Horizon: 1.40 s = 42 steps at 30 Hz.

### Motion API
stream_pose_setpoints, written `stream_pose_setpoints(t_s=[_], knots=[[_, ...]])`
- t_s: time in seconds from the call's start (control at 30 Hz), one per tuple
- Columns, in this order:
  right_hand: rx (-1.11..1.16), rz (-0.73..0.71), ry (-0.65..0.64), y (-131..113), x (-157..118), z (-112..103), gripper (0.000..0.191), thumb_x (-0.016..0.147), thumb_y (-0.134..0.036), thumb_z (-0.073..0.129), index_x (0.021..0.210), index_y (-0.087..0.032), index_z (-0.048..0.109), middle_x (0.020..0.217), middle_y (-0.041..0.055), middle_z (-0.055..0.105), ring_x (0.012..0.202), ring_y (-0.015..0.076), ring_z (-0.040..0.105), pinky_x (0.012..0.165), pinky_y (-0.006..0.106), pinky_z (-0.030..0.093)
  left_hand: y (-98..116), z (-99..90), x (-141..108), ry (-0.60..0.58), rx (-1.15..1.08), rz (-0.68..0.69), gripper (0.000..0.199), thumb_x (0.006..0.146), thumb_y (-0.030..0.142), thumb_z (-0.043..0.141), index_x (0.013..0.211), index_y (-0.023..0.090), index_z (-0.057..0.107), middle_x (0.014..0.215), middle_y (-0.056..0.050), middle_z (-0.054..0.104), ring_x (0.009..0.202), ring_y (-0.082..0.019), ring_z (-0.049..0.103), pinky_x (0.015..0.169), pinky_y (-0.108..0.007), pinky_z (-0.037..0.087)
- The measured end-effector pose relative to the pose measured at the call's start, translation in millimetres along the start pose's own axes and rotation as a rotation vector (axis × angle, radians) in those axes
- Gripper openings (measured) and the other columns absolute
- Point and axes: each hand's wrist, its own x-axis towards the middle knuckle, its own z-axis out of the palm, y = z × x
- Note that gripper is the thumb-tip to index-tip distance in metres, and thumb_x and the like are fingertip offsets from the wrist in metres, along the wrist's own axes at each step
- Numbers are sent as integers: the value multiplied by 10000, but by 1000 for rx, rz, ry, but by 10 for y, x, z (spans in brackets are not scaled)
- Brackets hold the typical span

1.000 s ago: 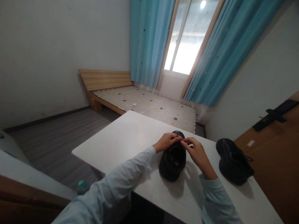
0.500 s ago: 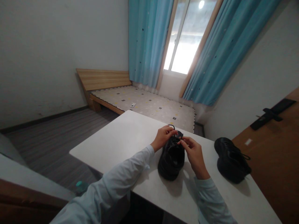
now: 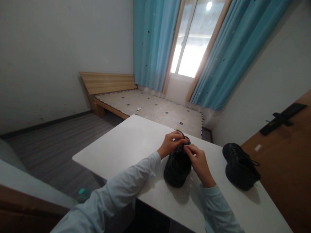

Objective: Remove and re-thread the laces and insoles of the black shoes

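Note:
A black shoe [image 3: 177, 171] stands on the white table, its heel and opening toward me. Over its lacing my left hand [image 3: 171, 143] pinches a black shoelace [image 3: 179, 132], and a loop of the lace arcs up above the fingers. From the other side my right hand [image 3: 198, 160] is closed too, thumb and fingertips pressed together at the lace close to the left fingertips. The fingers cover most of the lacing and part of the toe.
A second black shoe [image 3: 241, 166] sits on the right of the white table [image 3: 116, 142]. Beyond the far edge is a bed [image 3: 155, 100] with a small white object [image 3: 138, 110] on it. A wooden door [image 3: 286, 155] stands at the right, and a green-capped container [image 3: 84, 194] is low at the left.
My right hand has moved slightly left, bringing its fingertips up to those of my left hand. The lace loop above the left fingers has shifted a little to the right.

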Motion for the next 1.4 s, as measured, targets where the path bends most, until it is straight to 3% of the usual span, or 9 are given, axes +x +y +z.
stream_pose_setpoints(t_s=[0.27, 0.57, 0.73, 0.9, 1.13, 1.27, 1.4], knots=[[20, 13, 57, -22, -25, 25, 251, 757, -401, 622, 758, -165, 706, 710, 24, 649, 643, 152, 539, 609, 279, 415, 9, 24, -8, -49, -13, -12, 274, 745, 402, 656, 764, 141, 736, 744, -56, 637, 735, -139, 580, 691, -242, 460], [191, 108, 177, -32, -45, -1, 220, 787, -371, 586, 741, -158, 618, 645, -12, 583, 629, 143, 539, 591, 256, 417, -4, 33, -5, -130, -81, -167, 286, 707, 385, 680, 791, 113, 703, 699, -28, 672, 604, -102, 574, 613, -216, 455], [280, 121, 228, 21, -44, -10, 200, 789, -357, 599, 840, -164, 606, 638, -23, 579, 608, 133, 539, 581, 254, 412, 1, 24, 18, -133, -109, -240, 363, 694, 446, 673, 744, 86, 678, 593, -16, 630, 543, -94, 547, 557, -205, 430], [339, 141, 263, 119, -22, -35, 222, 751, -364, 651, 860, -174, 620, 644, -16, 600, 594, 127, 538, 560, 251, 407, -35, -1, 35, -142, -42, -241, 383, 680, 466, 676, 687, 83, 680, 588, -15, 616, 545, -85, 503, 527, -196, 368], [399, 142, 262, 201, -11, -40, 217, 711, -340, 701, 844, -193, 613, 710, -3, 640, 628, 138, 567, 575, 260, 429, -49, -18, 31, -368, 21, -211, 304, 681, 401, 692, 759, 108, 711, 682, -22, 647, 619, -98, 498, 584, -215, 347], [413, 138, 254, 182, -16, -36, 205, 710, -326, 704, 837, -197, 606, 702, -10, 624, 631, 134, 562, 590, 260, 431, -72, -8, 29, -338, 66, -167, 270, 648, 372, 721, 733, 120, 673, 686, -1, 609, 629, -92, 472, 583, -209, 341], [423, 129, 254, 159, -17, -36, 194, 719, -319, 698, 843, -201, 607, 723, -12, 614, 664, 132, 562, 619, 260, 432, -77, 2, 26, -314, 85, -170, 298, 655, 358, 710, 833, 131, 637, 750, 1, 606, 650, -91, 477, 602, -205, 361]])
